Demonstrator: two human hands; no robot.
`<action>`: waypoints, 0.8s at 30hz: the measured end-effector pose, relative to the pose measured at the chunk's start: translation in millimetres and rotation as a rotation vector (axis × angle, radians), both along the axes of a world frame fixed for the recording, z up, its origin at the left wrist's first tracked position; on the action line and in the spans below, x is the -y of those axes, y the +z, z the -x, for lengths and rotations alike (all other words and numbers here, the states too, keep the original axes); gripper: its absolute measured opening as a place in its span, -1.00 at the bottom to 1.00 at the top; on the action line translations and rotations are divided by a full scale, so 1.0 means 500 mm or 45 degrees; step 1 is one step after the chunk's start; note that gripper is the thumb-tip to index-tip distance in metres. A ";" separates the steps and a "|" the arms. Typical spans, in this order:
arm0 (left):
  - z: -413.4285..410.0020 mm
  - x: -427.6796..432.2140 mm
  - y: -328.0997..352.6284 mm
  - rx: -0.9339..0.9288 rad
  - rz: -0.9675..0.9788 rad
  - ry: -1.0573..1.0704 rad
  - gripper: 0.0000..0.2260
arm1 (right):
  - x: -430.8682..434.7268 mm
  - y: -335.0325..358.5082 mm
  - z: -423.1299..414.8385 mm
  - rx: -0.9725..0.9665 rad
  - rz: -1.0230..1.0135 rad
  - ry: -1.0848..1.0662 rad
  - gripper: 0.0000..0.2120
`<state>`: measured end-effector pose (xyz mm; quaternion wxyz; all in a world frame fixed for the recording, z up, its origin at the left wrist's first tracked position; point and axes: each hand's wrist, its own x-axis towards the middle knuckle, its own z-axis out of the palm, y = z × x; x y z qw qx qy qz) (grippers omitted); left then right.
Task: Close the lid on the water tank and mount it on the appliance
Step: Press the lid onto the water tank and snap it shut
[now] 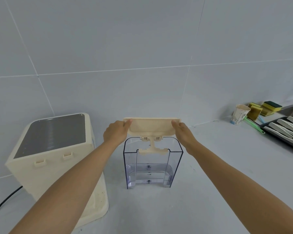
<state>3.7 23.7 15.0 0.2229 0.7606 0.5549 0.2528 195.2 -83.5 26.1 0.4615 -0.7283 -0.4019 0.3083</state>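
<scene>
- Water tank (153,166): clear plastic, upright on the grey counter (210,174), centre of view, near-empty.
- Lid (151,126): cream, hinged at tank's rear top edge, swung up and standing open above the tank mouth.
- Left hand (116,130) grips lid's 9 o'clock end, thumb on the near face, other fingers wrapped behind.
- Right hand (184,132) grips lid's 3 o'clock end the same way, thumb in front, fingers behind.
- Appliance (56,159): cream box with dark glossy top, at 9 o'clock from the tank, apart from it; black cord (5,201) trails off at 8 o'clock.
- At 2 o'clock, well apart: paper cup (240,115), sponges (264,108), dark tray (284,132) of pale utensils.
</scene>
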 end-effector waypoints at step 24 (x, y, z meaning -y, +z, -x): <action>0.043 0.147 -0.079 0.797 0.045 0.010 -0.72 | 0.113 -0.071 0.025 0.102 -0.179 -0.107 -0.66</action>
